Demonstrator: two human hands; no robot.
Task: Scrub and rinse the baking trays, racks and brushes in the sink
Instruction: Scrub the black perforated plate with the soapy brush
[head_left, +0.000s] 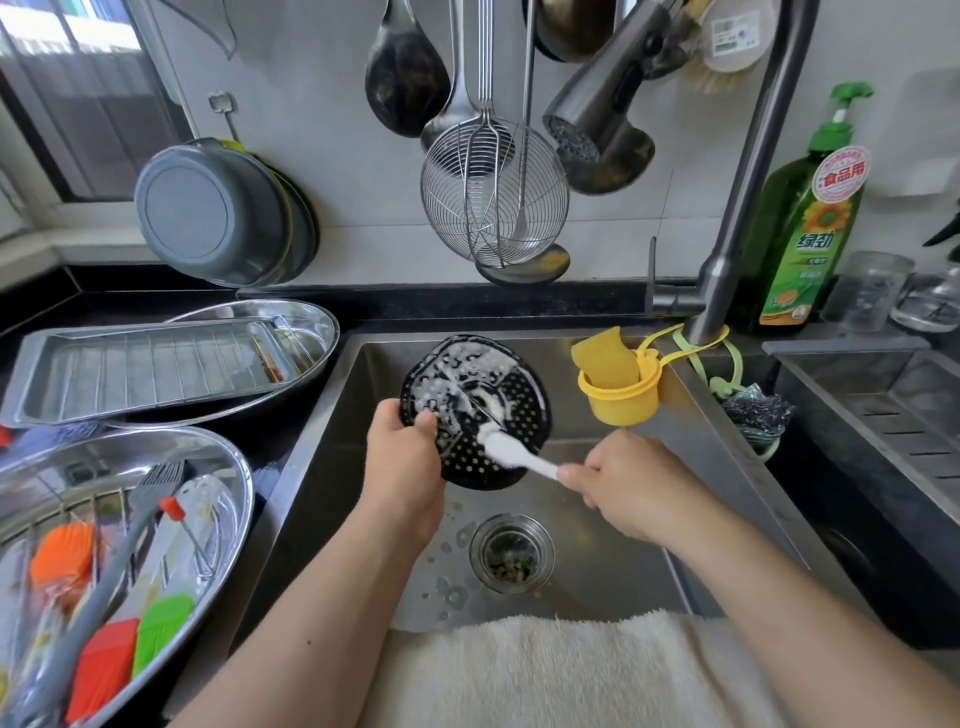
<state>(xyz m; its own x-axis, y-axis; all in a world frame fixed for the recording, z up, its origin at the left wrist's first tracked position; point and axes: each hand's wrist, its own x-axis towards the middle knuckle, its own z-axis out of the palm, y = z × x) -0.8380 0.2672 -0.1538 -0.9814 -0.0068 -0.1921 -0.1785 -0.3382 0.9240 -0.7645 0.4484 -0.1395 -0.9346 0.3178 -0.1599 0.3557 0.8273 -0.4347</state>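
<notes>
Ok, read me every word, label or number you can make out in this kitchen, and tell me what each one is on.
"食品用": round red and white sticker on the green dish soap bottle.
"绿劲": large white characters on the same bottle's green front label.
The smaller lines under "绿劲" are too blurred to read.
The white label on the hanging scrub brush is too small to read.

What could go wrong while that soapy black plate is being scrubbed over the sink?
The left hand grips the sudsy perforated black tray only by its edge, so it might slip into the sink. Foam flicked by the white brush in the right hand could land on the towel at the front rim.
</notes>
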